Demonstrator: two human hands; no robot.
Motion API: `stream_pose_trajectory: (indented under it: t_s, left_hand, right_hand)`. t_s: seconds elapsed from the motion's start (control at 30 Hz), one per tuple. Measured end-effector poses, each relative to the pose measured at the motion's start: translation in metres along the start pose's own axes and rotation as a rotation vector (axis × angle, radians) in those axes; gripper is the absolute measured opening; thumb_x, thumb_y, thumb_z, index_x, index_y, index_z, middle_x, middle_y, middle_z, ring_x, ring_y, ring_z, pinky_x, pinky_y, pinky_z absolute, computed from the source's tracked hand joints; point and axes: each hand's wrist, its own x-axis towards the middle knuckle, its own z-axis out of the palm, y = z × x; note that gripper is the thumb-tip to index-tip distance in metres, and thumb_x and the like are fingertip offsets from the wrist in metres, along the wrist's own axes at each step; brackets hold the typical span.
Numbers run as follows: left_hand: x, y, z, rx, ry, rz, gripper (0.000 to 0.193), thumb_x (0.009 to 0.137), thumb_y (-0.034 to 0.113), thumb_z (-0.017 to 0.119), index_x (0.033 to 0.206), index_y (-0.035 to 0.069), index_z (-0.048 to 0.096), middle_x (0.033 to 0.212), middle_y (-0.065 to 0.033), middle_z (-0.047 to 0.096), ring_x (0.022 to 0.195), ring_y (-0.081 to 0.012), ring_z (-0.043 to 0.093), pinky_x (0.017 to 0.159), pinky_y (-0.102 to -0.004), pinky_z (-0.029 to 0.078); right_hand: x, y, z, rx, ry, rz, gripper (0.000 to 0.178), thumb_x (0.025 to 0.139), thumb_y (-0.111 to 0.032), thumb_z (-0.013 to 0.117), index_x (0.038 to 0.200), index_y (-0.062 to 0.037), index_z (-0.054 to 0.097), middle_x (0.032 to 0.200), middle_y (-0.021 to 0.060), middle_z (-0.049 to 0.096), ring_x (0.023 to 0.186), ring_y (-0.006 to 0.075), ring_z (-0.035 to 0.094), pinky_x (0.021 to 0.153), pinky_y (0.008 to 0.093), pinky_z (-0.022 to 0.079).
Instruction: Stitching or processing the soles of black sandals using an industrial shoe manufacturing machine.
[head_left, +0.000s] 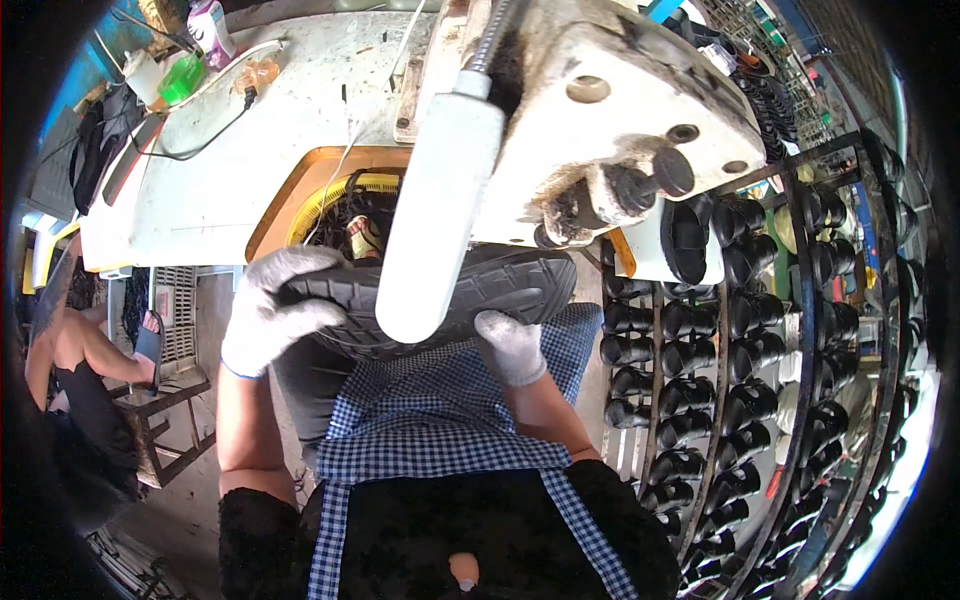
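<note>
A black shoe sole (525,288), its grooved tread turned up toward me, lies across my lap under the machine. My left hand (280,310), in a white glove, grips its left end with thumb and fingers around the edge. At its near right edge, my right hand (512,350), also in a white glove, holds it with the thumb against the tread; the other fingers are hidden beneath. A pale grey rounded machine cover (440,210) hangs over the middle of the sole and hides part of it. Whether straps or an upper are attached cannot be seen.
A stained white machine (600,110) with knobs stands over the worktable (210,220). A yellow basket (325,205) sits in the table's opening. One black sandal (686,240) rests at right, beside racks (655,370) of black footwear. Another person (90,370) sits at left.
</note>
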Motion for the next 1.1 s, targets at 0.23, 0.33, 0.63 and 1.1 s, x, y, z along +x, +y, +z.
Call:
stream_pose_trajectory:
  t_s: [0.23, 0.33, 0.63, 1.1]
  left_hand:
    - [0.022, -0.003, -0.049, 0.074, -0.075, 0.029, 0.053, 0.069, 0.014, 0.092, 0.114, -0.003, 0.070, 0.111, -0.0143, 0.072, 0.102, -0.0226, 0.068, 0.092, -0.0344, 0.053]
    - [0.022, -0.020, -0.060, 0.073, -0.113, 0.073, 0.053, 0.071, 0.015, 0.091, 0.116, -0.001, 0.067, 0.115, -0.0155, 0.070, 0.106, -0.0244, 0.067, 0.093, -0.0353, 0.052]
    - [0.009, -0.021, -0.017, -0.162, -0.085, -0.065, 0.049, 0.080, 0.021, 0.086, 0.120, 0.002, 0.065, 0.130, -0.0163, 0.064, 0.123, -0.0283, 0.060, 0.108, -0.0413, 0.046]
    - [0.031, -0.007, 0.126, -0.311, -0.102, -0.092, 0.085, 0.080, 0.023, 0.086, 0.148, 0.000, 0.041, 0.132, -0.0141, 0.063, 0.121, -0.0234, 0.060, 0.106, -0.0378, 0.048]
  right_hand:
    - [-0.001, 0.040, 0.031, 0.086, 0.032, -0.069, 0.040, 0.086, 0.008, 0.072, 0.124, 0.0005, 0.063, 0.122, 0.0136, 0.069, 0.109, 0.0218, 0.069, 0.096, 0.0340, 0.059]
    - [0.006, 0.038, 0.043, -0.117, 0.003, -0.123, 0.041, 0.083, 0.002, 0.077, 0.122, -0.0013, 0.065, 0.120, 0.0116, 0.070, 0.108, 0.0200, 0.069, 0.094, 0.0332, 0.058]
    - [0.034, -0.011, 0.022, -0.792, -0.351, -0.203, 0.044, 0.080, -0.012, 0.084, 0.120, -0.0017, 0.067, 0.117, 0.0098, 0.072, 0.105, 0.0201, 0.070, 0.094, 0.0324, 0.057]
    - [0.074, -0.126, 0.002, -1.471, -0.623, -0.554, 0.083, 0.066, -0.058, 0.087, 0.122, -0.0009, 0.065, 0.125, 0.0209, 0.066, 0.116, 0.0381, 0.063, 0.102, 0.0463, 0.048]
